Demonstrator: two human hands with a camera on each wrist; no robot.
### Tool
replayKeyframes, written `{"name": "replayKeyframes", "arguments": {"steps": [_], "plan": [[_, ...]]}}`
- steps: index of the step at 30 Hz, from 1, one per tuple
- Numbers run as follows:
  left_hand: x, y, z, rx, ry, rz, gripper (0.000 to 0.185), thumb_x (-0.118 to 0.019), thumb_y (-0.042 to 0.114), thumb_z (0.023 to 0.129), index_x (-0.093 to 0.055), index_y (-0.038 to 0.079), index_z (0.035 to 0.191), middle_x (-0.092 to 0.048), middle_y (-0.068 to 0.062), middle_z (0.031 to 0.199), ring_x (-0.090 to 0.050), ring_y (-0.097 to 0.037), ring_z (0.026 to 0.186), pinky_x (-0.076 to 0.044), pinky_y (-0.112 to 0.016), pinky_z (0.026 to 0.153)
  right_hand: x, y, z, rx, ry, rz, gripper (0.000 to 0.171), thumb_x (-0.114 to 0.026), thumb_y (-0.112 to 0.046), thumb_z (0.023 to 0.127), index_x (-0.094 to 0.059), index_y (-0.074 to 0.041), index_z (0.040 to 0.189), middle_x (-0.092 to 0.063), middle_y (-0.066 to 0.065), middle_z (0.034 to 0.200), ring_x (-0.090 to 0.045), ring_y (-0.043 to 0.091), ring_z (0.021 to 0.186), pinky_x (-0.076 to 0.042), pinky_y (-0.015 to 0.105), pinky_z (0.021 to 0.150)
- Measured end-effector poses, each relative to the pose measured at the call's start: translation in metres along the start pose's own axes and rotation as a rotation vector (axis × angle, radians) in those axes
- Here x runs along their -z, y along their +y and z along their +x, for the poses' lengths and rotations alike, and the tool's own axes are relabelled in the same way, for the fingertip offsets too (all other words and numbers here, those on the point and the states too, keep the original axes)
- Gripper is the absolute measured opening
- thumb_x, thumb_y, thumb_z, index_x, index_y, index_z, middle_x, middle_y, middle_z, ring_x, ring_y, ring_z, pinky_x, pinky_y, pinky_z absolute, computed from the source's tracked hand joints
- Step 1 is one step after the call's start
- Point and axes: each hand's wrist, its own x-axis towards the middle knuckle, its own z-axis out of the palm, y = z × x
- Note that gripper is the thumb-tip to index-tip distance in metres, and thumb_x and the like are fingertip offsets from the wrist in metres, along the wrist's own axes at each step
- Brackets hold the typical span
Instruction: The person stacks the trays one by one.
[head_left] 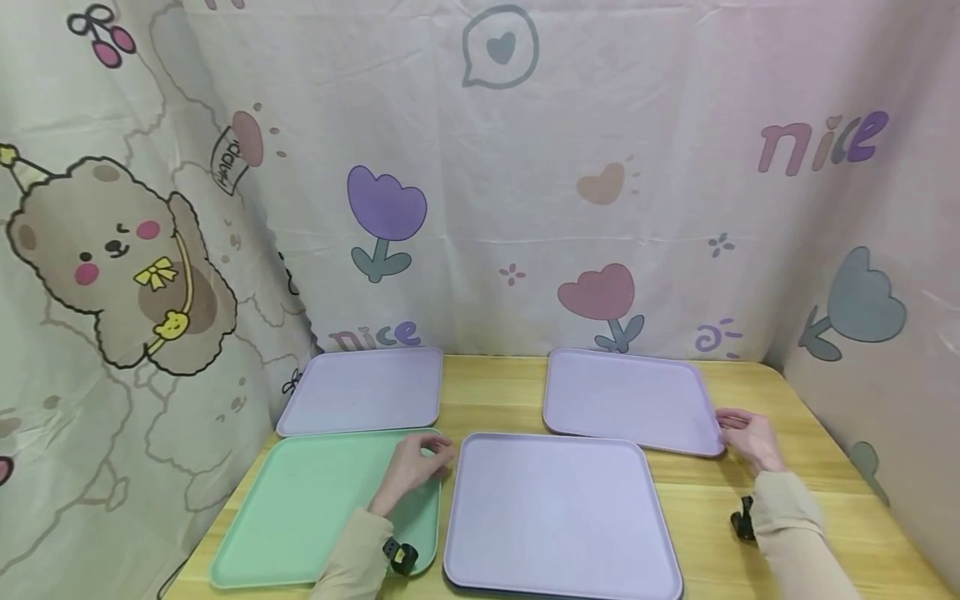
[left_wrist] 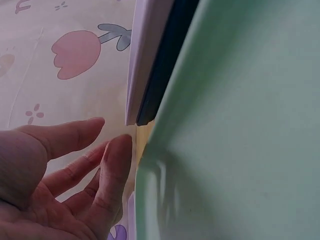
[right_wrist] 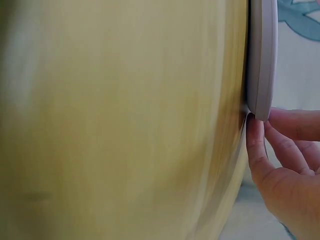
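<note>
On the wooden bench [head_left: 750,500], head view, I see four trays: a green tray [head_left: 315,500] near left, a large lilac tray [head_left: 558,512] near centre, a small lilac tray [head_left: 363,390] far left, and a far-right lilac tray [head_left: 630,400]. My left hand [head_left: 414,467] rests at the far right corner of the green tray, fingers loosely curled over its rim. My right hand [head_left: 746,437] touches the right edge of the far-right lilac tray. I judge the step in hand to be taking hold of both trays at once; the next move calls for fingertips worked under each rim before any lift. The green tray's long axis runs near to far, leaning slightly right; the far-right tray's runs left to right.

Left wrist view: the left hand [left_wrist: 60,185] lies relaxed, fingers extended beside the green tray [left_wrist: 240,140] edge, not clearly clamped on it. A dark underside shows beneath the large lilac tray [left_wrist: 147,55].

Right wrist view: the right hand [right_wrist: 285,165] pinches the rim of the far-right lilac tray [right_wrist: 262,55], thumb beneath, fingers above, over the blurred bench [right_wrist: 125,125].
</note>
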Motion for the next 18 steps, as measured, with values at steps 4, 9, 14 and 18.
{"name": "replayKeyframes", "arguments": {"steps": [4, 9, 14, 18], "plan": [[0.0, 0.001, 0.006, -0.026, 0.04, 0.07, 0.022, -0.073, 0.014, 0.086, -0.074, 0.002, 0.105, -0.075, -0.008, 0.091, -0.066, -0.014, 0.072, -0.052, -0.026, 0.065, -0.013, -0.008, 0.003, 0.01, -0.016, 0.008, 0.059, -0.059, 0.013, 0.076, -0.046, 0.024, 0.133, -0.062, 0.038, 0.123, -0.054, -0.016, 0.076, -0.05, 0.008, 0.066], [-0.001, 0.003, 0.015, -0.05, 0.039, 0.099, 0.022, -0.071, 0.014, 0.088, -0.074, 0.001, 0.106, -0.075, -0.009, 0.094, -0.067, -0.017, 0.078, -0.054, -0.029, 0.068, -0.032, -0.019, 0.007, 0.033, -0.061, 0.019, 0.059, -0.059, 0.014, 0.077, -0.045, 0.024, 0.133, -0.056, 0.041, 0.129, -0.057, -0.011, 0.081, -0.05, 0.008, 0.069], [-0.002, 0.003, 0.024, -0.052, 0.013, 0.076, 0.028, -0.071, 0.012, 0.09, -0.071, -0.003, 0.113, -0.074, -0.016, 0.102, -0.071, -0.027, 0.091, -0.06, -0.039, 0.081, -0.052, -0.031, 0.012, 0.066, -0.099, 0.011, 0.056, -0.06, 0.014, 0.078, -0.047, 0.023, 0.132, -0.057, 0.041, 0.129, -0.07, 0.012, 0.095, -0.052, 0.009, 0.071], [-0.004, 0.004, 0.031, -0.044, 0.012, 0.062, 0.035, -0.071, 0.012, 0.09, -0.067, -0.007, 0.119, -0.072, -0.021, 0.108, -0.068, -0.032, 0.099, -0.058, -0.047, 0.091, -0.066, -0.04, 0.013, 0.086, -0.121, 0.018, 0.053, -0.062, 0.013, 0.079, -0.05, 0.023, 0.129, -0.059, 0.04, 0.126, -0.071, 0.029, 0.103, -0.052, 0.01, 0.071]]}}
